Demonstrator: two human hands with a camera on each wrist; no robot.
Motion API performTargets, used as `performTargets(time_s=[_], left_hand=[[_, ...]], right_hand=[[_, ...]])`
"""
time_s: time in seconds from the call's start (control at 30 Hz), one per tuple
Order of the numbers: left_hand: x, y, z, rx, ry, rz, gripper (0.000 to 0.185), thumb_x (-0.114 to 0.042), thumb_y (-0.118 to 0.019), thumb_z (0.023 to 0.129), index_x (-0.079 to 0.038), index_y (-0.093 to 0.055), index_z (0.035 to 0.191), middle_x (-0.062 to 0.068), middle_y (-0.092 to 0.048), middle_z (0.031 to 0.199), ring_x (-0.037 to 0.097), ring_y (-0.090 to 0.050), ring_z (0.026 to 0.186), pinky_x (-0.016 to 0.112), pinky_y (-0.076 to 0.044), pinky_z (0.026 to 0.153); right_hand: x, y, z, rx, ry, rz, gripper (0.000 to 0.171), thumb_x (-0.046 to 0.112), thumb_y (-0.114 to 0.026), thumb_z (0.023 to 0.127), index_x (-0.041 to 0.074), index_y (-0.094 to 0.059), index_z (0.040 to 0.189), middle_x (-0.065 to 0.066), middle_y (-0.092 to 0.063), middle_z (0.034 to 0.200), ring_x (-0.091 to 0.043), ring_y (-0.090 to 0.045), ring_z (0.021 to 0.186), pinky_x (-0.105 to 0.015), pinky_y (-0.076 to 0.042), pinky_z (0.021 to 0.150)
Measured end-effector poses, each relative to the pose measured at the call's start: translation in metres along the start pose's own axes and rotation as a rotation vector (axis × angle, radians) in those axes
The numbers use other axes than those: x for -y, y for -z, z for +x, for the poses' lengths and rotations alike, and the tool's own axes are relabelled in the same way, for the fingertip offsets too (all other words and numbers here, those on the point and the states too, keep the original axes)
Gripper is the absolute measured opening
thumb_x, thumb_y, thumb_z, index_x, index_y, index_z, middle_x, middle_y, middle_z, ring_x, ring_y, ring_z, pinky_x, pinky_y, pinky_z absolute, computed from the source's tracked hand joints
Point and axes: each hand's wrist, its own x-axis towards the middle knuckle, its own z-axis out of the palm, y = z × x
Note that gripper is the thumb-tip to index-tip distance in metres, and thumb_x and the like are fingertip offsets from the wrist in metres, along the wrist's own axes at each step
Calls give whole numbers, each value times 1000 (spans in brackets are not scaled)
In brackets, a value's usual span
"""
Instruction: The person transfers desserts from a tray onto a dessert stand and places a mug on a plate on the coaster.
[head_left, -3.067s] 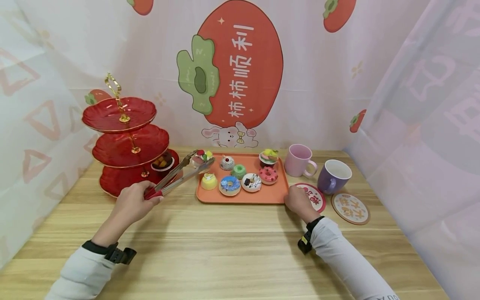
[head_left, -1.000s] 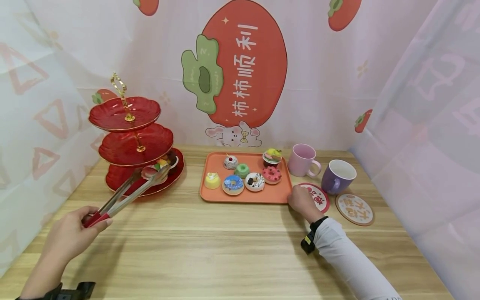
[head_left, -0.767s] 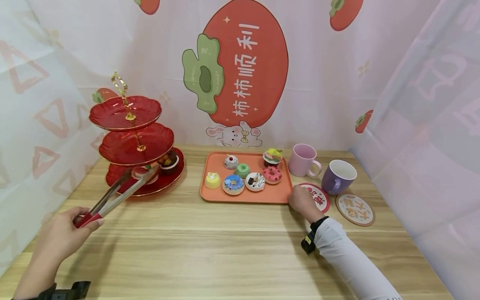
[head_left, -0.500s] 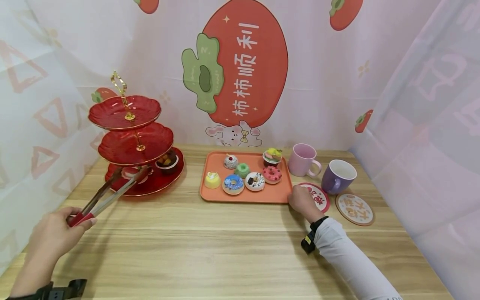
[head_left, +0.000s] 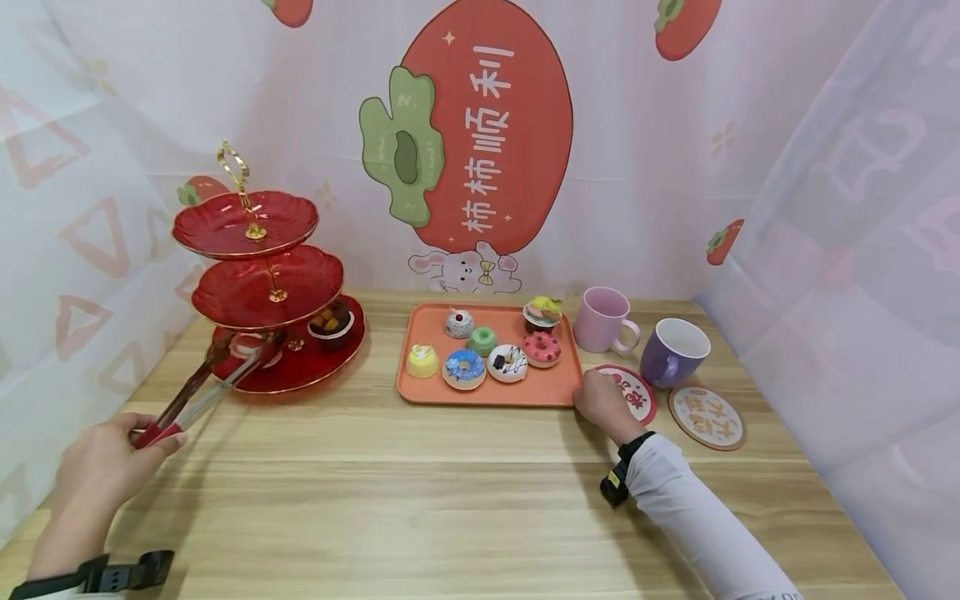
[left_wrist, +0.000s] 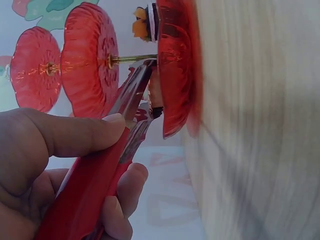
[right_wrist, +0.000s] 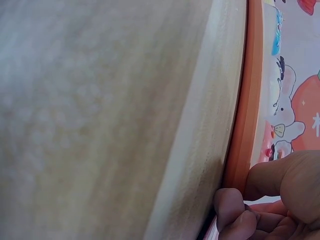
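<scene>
My left hand (head_left: pixel 105 467) grips a pair of tongs (left_wrist: pixel 80 200) by the red handles. The metal tips reach onto the bottom tier of a red three-tier cake stand (head_left: pixel 240 287), around a small fruit-topped cupcake (head_left: pixel 247 342), partly hidden by the tips. A dark cupcake with orange topping (head_left: pixel 331 321) sits on the same tier, to the right. My right hand (head_left: pixel 606 407) pinches the front right corner of an orange tray (head_left: pixel 555 390), thumb above and curled fingers at its edge in the right wrist view.
On the tray lie several toy sweets, among them a blue doughnut (head_left: pixel 464 367), a pink doughnut (head_left: pixel 542 348) and a yellow cake (head_left: pixel 423 361). To its right stand a pink mug (head_left: pixel 602 321) and a purple mug (head_left: pixel 670 358), near two round coasters, one a tan-rimmed coaster (head_left: pixel 707 418).
The tongs took the fruit-topped cupcake from the tray to the stand's bottom tier, then moved further left and in under the middle tier. My right hand has stayed at the tray's corner.
</scene>
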Motion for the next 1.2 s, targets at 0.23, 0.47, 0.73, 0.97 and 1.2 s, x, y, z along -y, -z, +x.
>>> performTargets(time_s=[0.23,0.47,0.73,0.97,1.2], left_hand=[[6,-4,1,-12,-22,-17,52,-38,-69,81,9,-54,99,21,-59,76,36,-54,67,39,-36,53],[9,-4,0,5,16,-33,54,-40,-68,82,9,-54,101,23,-59,78,37,-54,70,40,-36,55],[12,-3,0,22,36,-47,55,-40,-67,82,8,-54,103,23,-59,80,41,-53,74,42,-36,57],[12,-4,-1,34,31,-66,57,-40,-67,82,11,-54,102,22,-59,78,39,-54,72,41,-36,55],[12,-2,-5,63,61,-63,62,-44,-66,82,12,-53,105,24,-59,82,42,-54,75,45,-38,57]], right_hand=[[2,1,0,17,-11,9,17,-1,-50,78,3,-52,62,-9,-46,60,-23,-45,55,-33,-36,51],[2,1,-1,30,-18,10,17,-1,-50,79,3,-52,63,-8,-45,60,-22,-45,55,-32,-36,50],[1,3,-1,50,-47,17,17,0,-49,81,3,-52,64,-8,-46,61,-23,-47,55,-31,-35,50],[2,2,1,60,-52,18,17,0,-50,82,3,-53,65,-8,-46,61,-22,-47,55,-31,-35,51],[3,3,0,64,-58,19,17,0,-50,83,2,-53,66,-8,-46,61,-22,-47,55,-30,-35,50]])
